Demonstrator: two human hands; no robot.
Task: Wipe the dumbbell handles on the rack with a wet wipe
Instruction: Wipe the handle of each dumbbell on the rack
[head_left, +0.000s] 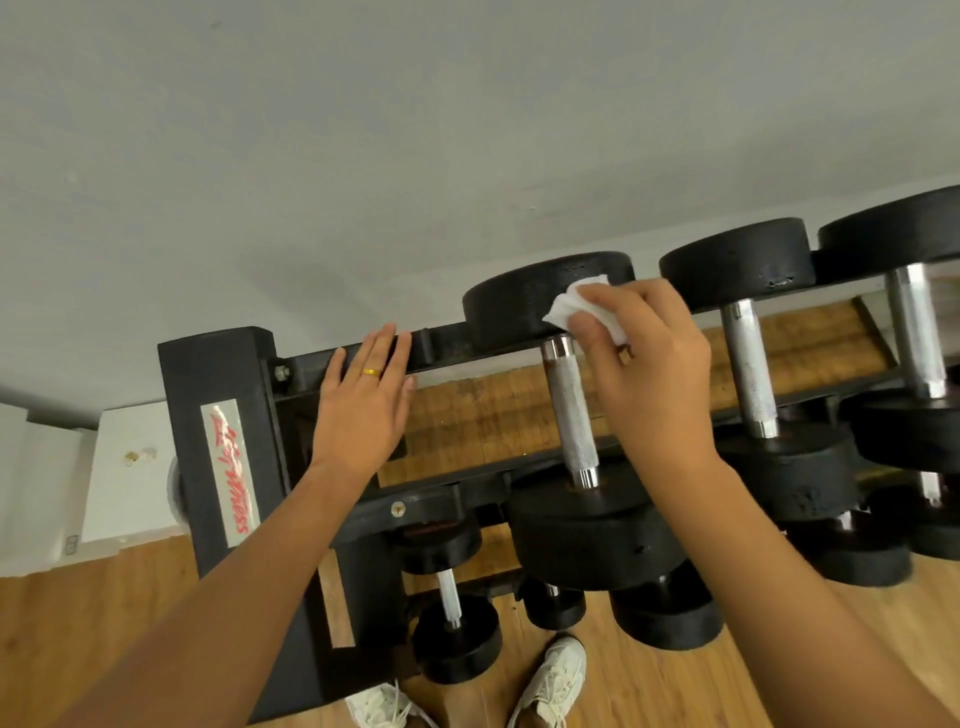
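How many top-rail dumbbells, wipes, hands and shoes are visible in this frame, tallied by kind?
Black dumbbells with chrome handles on the top rail: 3
White wet wipe: 1
Bare hands, left hand and right hand: 2
White sneakers: 2
Total: 8

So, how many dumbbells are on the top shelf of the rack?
3: the first dumbbell beside the right hand, the second dumbbell to its right, the third dumbbell at the picture's right edge. More may be hidden beyond that edge.
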